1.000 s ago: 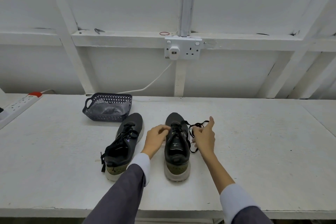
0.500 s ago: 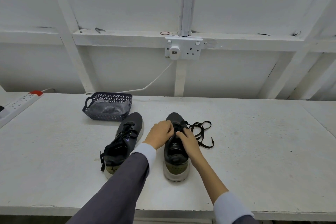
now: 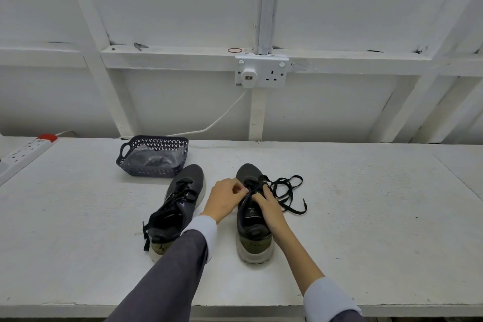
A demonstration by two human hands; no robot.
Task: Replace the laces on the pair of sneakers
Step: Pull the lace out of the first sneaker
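Two dark grey sneakers with pale soles stand heel-toward-me on the white table. The left sneaker (image 3: 180, 206) keeps its black lace threaded and loosely trailing at the heel. The right sneaker (image 3: 252, 219) has a black lace (image 3: 288, 195) partly pulled out, its loops lying on the table to its right. My left hand (image 3: 224, 198) pinches the lace at the shoe's left eyelets. My right hand (image 3: 268, 206) rests over the tongue, fingers curled on the lace near the right eyelets.
A dark perforated basket (image 3: 153, 155) with a clear plastic bag inside sits behind the left sneaker. A white power strip (image 3: 23, 154) lies at the far left. A wall socket (image 3: 261, 73) with a plugged cable is on the back wall.
My right hand moved left from beside the shoe onto its lacing. The loose lace it had held up now lies in loops on the table.
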